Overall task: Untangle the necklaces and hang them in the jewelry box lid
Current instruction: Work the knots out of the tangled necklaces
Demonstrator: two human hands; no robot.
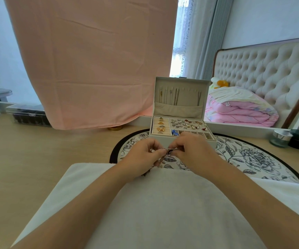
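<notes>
Between hands: tangled necklaces [168, 150], chain running left-right, tail drooping under left hand [143, 157].
Left hand: pinched shut on chain.
Right hand [192, 150]: pinching the knot.
Jewelry box lid [180, 97]: straight ahead, beyond both hands; right slightly nearer.

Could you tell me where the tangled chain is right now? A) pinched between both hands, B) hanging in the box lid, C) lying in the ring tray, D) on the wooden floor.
A: the left hand and right hand pinch the tangled chain between them, in front of the open jewelry box.
</notes>
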